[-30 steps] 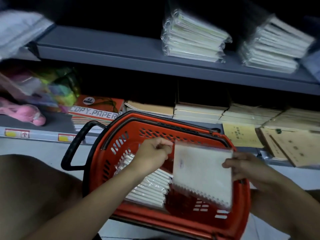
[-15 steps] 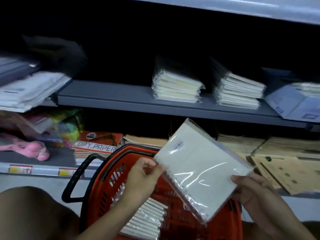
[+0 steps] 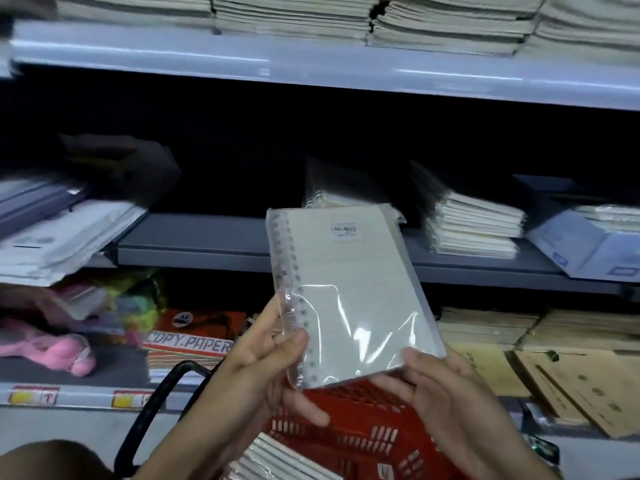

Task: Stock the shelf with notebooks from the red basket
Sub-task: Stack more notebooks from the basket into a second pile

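A spiral notebook (image 3: 346, 289) in clear plastic wrap stands upright in front of the grey middle shelf (image 3: 207, 242). My left hand (image 3: 263, 355) pinches its lower spiral edge, and my right hand (image 3: 440, 386) holds its lower right corner. Below my hands sits the red basket (image 3: 374, 434) with a black handle (image 3: 156, 407); several more wrapped notebooks (image 3: 270, 459) lie inside it. Two stacks of the same notebooks rest on the middle shelf, one (image 3: 474, 226) to the right and one (image 3: 325, 199) partly hidden behind the held notebook.
The top shelf (image 3: 311, 64) carries stacks of paper pads. White and blue packs (image 3: 588, 244) lie at the right of the middle shelf, loose packets (image 3: 52, 233) at its left. Below are copy paper (image 3: 194, 337), brown envelopes (image 3: 571, 368) and a pink toy (image 3: 69, 355).
Both hands lifted the notebook out of the basket and turned it from tilted to upright, spiral at the left. The view has tilted upward, so the top shelf shows.
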